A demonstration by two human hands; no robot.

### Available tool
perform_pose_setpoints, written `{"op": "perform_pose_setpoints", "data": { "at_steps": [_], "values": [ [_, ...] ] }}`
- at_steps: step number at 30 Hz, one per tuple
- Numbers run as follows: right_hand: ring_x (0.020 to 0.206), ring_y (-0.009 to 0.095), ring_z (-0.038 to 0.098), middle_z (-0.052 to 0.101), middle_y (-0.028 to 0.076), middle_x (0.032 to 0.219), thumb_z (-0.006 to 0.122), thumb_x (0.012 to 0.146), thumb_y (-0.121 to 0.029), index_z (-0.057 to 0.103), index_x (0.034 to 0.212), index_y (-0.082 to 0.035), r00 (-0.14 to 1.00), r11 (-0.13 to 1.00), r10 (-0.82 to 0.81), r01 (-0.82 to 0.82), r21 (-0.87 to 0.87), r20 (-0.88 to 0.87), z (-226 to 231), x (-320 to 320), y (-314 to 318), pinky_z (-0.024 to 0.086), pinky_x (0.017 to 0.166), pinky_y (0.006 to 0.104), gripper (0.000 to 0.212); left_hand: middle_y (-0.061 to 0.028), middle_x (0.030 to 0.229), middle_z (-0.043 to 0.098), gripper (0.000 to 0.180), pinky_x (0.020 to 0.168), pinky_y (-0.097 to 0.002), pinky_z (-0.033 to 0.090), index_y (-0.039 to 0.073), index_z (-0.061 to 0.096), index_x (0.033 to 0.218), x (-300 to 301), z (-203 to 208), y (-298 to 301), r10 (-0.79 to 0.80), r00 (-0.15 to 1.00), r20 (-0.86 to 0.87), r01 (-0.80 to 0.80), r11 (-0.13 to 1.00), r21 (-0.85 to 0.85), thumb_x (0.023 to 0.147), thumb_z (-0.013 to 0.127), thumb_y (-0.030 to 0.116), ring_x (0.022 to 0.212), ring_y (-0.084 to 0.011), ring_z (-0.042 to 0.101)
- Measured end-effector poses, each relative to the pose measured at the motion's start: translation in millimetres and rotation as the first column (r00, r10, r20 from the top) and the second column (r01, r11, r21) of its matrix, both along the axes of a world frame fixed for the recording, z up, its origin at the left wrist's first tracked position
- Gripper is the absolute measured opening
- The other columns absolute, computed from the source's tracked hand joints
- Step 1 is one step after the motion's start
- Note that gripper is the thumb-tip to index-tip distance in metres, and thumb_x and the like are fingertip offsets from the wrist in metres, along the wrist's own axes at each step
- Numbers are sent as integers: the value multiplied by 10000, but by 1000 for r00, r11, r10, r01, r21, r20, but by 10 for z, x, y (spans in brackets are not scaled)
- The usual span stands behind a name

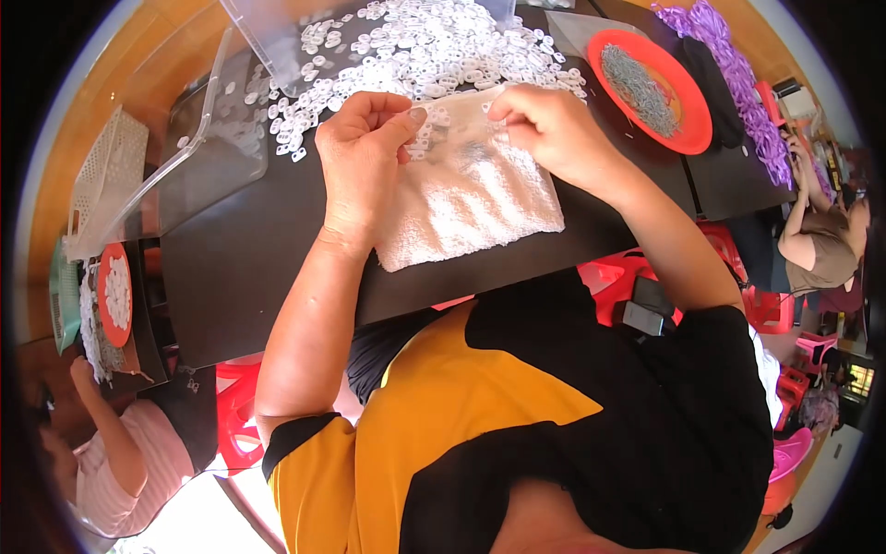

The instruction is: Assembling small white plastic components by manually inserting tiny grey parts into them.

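Observation:
A cream towel [471, 217] lies on the dark table [240, 268] in front of me, with a few small white plastic pieces on its far part. Over the towel's far left corner, my left hand [362, 152] is closed, thumb pressed toward the curled fingers. My right hand [549, 125] is pinched above the far right part of the towel, close to a small white piece. What either hand holds is too small to make out. Just beyond both hands spreads a large heap of white plastic pieces [415, 46], each with holes in it.
At the far right stands a red plate [697, 129] of thin grey metal pins, beside purple strips [711, 46]. A clear plastic bin [217, 111] lies at the left. Co-workers sit at both sides; an orange-red plate [115, 328] of white pieces is near the left one.

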State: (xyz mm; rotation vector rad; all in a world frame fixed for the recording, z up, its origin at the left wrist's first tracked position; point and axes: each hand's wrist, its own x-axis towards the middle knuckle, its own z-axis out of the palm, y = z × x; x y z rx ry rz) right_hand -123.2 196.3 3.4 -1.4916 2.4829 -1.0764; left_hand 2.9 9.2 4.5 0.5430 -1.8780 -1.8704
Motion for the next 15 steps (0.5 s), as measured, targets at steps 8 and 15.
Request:
{"op": "perform_pose_setpoints", "data": {
  "at_steps": [8, 15],
  "values": [
    [799, 300, 663, 684, 110, 898, 602, 817, -103, 659, 924, -83, 933, 998, 22, 0, 61, -359, -5, -273, -122, 499, 680, 437, 123, -14, 704, 618, 102, 506, -217, 394, -25, 664, 889, -30, 10, 40, 11, 996, 92, -8, 999, -33, 808, 697, 28, 570, -60, 494],
    [730, 295, 638, 626, 78, 815, 608, 792, -62, 626, 825, -82, 896, 996, 73, -92, -21, -438, 121, -178, -185, 493, 633, 420, 43, -16, 706, 621, 101, 518, -217, 390, -8, 686, 874, 36, 91, 65, -57, 998, -3, 57, 998, 8, 859, 665, 89, 583, -69, 503]
  ]
}}
